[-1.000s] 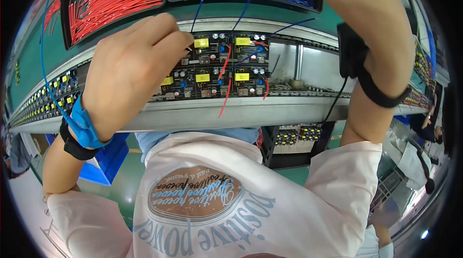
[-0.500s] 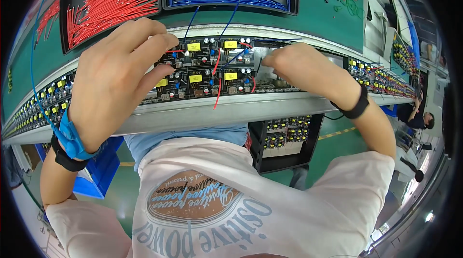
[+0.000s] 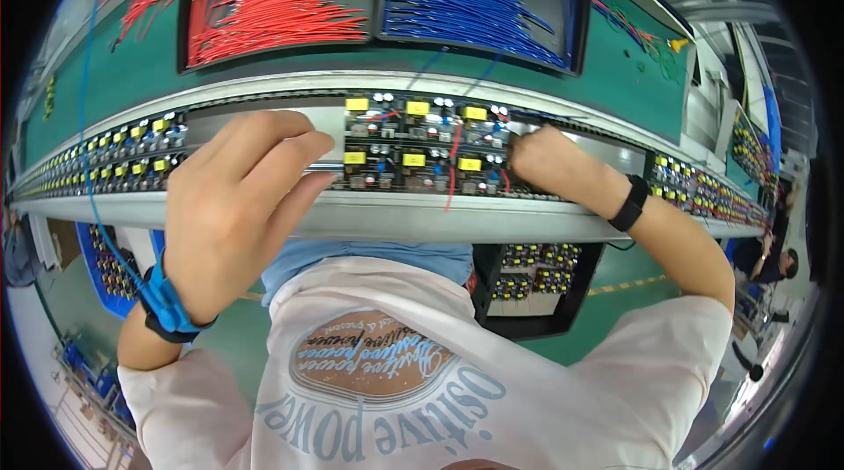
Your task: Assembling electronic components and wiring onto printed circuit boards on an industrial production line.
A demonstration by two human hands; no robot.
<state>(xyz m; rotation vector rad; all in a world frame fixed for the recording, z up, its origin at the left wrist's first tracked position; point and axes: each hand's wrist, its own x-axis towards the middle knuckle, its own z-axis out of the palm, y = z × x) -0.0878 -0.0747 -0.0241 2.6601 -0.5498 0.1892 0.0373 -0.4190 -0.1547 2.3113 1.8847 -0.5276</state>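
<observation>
A black circuit-board panel (image 3: 415, 134) with yellow blocks and small parts lies in the metal rail in front of me. Red wires (image 3: 454, 167) hang from it, and blurred blue wires (image 3: 483, 74) stick up past its far edge. Just off the panel's left end is my left hand (image 3: 242, 193), thumb and forefinger apart with nothing seen between them. It wears a blue strap (image 3: 167, 298) with a cord. My right hand (image 3: 563, 164) is closed against the panel's right end. Its fingertips are hidden, so what they hold, if anything, does not show.
Beyond the rail (image 3: 396, 218), black trays hold red wires (image 3: 281, 4) and blue wires (image 3: 470, 17) on a green bench (image 3: 114, 87). More boards fill the rail at left (image 3: 123, 153) and right (image 3: 694, 184). A black crate (image 3: 536, 327) of boards stands below. Another person (image 3: 774, 259) is at far right.
The view has shifted, so the scene sits further right and lower. My left hand has come off the panel's left end. My right hand has moved in against its right end.
</observation>
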